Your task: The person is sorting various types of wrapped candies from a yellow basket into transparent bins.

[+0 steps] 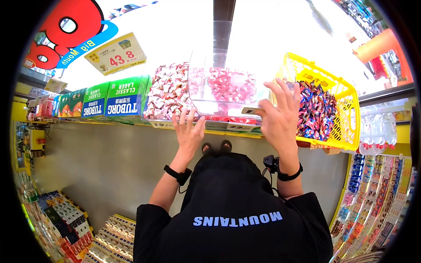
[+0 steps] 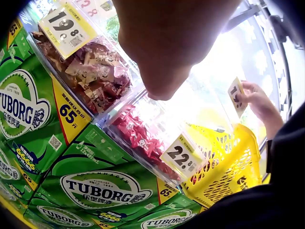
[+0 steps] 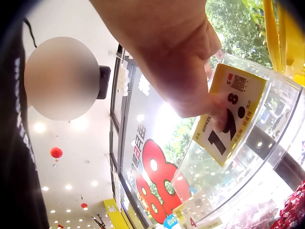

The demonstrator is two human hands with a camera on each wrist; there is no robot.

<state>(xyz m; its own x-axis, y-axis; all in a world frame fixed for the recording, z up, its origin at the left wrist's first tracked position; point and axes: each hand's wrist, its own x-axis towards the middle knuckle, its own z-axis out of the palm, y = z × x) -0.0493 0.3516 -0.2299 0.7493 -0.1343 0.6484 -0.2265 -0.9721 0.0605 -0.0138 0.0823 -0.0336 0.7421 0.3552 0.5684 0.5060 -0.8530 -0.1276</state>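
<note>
A clear plastic container (image 1: pixel 226 94) with no candy visible inside is held tilted above the pink-wrapped candies (image 2: pixel 138 136). My right hand (image 1: pixel 283 116) pinches its edge, the thumb pressing on the 19.8 price card (image 3: pixel 231 112) fixed to its wall. My left hand (image 1: pixel 190 133) has its fingers extended at the front edge, by the corner between the white-and-pink candies (image 1: pixel 169 92) and the pink ones. From the left wrist, the hand (image 2: pixel 167 52) hides its own fingertips, so its contact there is unclear. The 22.8 card (image 2: pixel 181 158) faces front.
Right of the bins stands a yellow basket (image 1: pixel 348 116) with dark-wrapped candies (image 1: pixel 315 111). Green beer cartons (image 1: pixel 125 96) line the left, below a 43.8 sign (image 1: pixel 116 55). Shelves of goods (image 1: pixel 372 193) stand at the right; floor (image 1: pixel 109 153) lies behind the counter.
</note>
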